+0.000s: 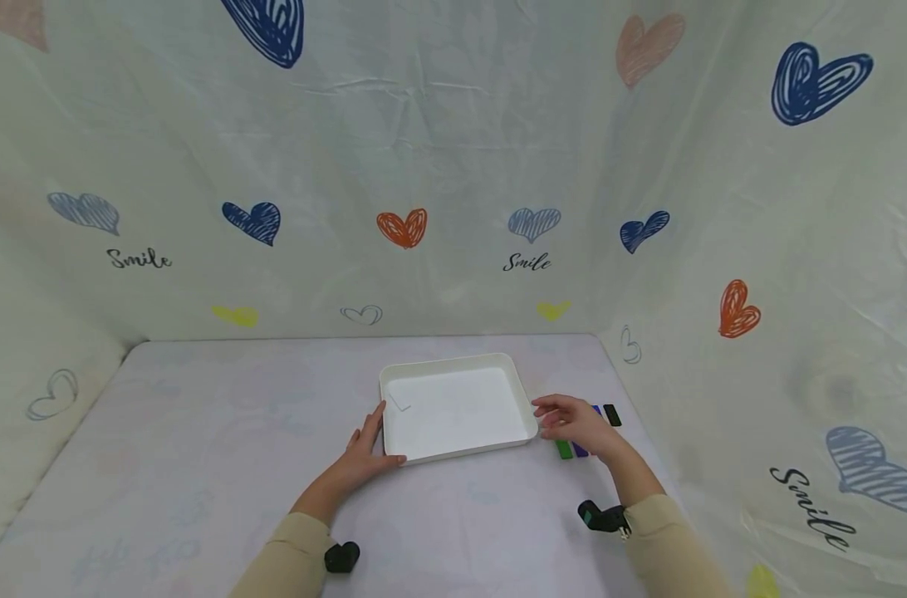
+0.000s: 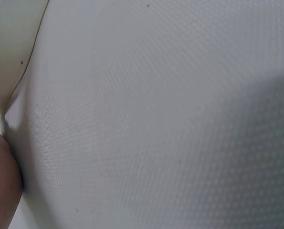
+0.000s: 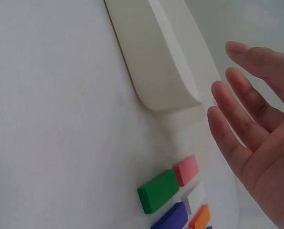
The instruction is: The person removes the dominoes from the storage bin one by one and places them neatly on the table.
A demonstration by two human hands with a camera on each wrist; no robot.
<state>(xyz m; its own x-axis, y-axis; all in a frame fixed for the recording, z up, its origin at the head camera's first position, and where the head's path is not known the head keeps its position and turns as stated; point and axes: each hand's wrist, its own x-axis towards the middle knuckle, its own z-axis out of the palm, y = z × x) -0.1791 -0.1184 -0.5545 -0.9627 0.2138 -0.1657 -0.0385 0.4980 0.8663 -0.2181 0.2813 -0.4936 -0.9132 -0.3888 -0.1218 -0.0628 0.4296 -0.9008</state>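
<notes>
A shallow white tray (image 1: 453, 407) lies on the table, with a thin dark check-shaped mark on the left of its floor. My left hand (image 1: 365, 453) touches its near left corner, fingers stretched along the left side and thumb along the front edge. Only part of the left hand (image 2: 2, 176) shows in the left wrist view, beside the tray wall (image 2: 13, 52). My right hand (image 1: 576, 422) hovers by the tray's right end. In the right wrist view the right hand (image 3: 256, 124) has its fingers spread and loosely bent, holding nothing.
Several small coloured blocks lie right of the tray, partly hidden by the right hand: a green block (image 3: 158, 191), a pink block (image 3: 186, 170), a purple block (image 3: 171, 218), a white block (image 3: 194, 196), an orange block (image 3: 200, 218) and a black block (image 1: 612, 415). Heart-printed curtains surround the table.
</notes>
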